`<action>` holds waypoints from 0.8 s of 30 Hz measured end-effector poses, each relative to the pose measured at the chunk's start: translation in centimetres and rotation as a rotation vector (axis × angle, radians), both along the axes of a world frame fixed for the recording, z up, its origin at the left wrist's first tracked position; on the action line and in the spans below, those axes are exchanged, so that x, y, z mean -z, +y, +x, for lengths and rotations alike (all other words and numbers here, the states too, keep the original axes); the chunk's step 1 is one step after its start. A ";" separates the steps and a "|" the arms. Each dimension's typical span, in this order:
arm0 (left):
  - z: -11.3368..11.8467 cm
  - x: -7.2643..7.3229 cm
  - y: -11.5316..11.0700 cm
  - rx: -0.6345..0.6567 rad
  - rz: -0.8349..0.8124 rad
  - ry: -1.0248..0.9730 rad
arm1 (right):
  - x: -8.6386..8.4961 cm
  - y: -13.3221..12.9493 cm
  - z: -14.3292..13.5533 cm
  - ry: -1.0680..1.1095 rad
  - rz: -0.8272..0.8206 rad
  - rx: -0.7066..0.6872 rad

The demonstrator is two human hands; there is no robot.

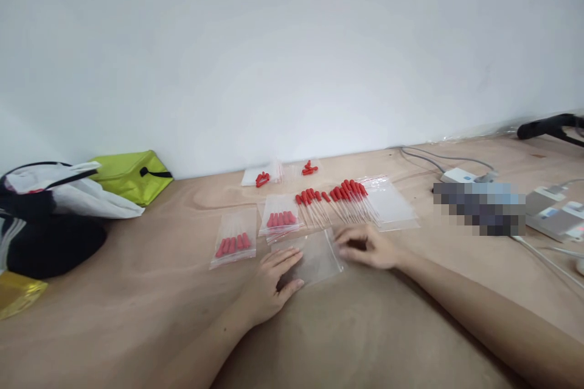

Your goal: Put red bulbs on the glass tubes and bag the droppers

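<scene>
An empty clear zip-lock bag (314,257) lies flat on the wooden table, its zip edge to the right. My left hand (276,273) rests on the left part of this bag, fingers stretched out. At the zip edge, my right hand (365,246) has its fingers curled in a pinch on the bag, the fingertips slightly blurred. Just beyond the hands are thin droppers with red rubber bulbs, in a smaller group (312,203) and a larger group (353,197). Two filled bags, one nearer (235,237) and one farther (279,214), hold several red-ended pieces each.
Small red pieces (262,179) and more red pieces (310,168) lie by the wall with clear bags. Another clear bag (395,203) is under the larger group. A lime-green bag (130,173) and black cloth item (57,246) stand left; a power strip (458,176) and cables lie right.
</scene>
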State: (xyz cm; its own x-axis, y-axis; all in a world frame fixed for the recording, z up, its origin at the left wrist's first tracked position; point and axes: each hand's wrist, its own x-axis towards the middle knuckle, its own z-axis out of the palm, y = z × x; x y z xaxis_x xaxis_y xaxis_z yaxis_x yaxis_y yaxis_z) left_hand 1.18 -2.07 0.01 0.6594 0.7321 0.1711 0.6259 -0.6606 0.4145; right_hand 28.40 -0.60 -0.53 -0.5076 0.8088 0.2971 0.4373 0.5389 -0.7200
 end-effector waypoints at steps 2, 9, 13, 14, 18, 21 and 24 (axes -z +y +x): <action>0.2 0.0 0.1 -0.005 0.019 0.000 | -0.1 1.7 -0.6 0.018 0.005 0.262; 0.4 -0.5 -0.1 -0.006 0.003 0.046 | -1.6 7.7 -4.6 -0.347 -0.148 0.679; 0.4 -0.8 -0.2 0.002 -0.021 0.092 | -1.8 9.3 -6.3 -0.382 -0.208 0.702; 0.4 -0.8 -0.2 0.007 -0.023 0.104 | -1.8 9.5 -6.5 -0.387 -0.217 0.701; 0.3 -0.6 -0.2 0.011 -0.009 0.115 | -2.3 9.5 -6.4 -0.385 -0.224 0.684; 0.3 -0.4 -0.2 0.016 0.003 0.106 | -3.0 8.3 -5.2 -0.371 -0.201 0.672; 0.3 -0.4 -0.1 0.020 0.005 0.104 | -3.0 6.3 -3.2 -0.226 -0.156 0.637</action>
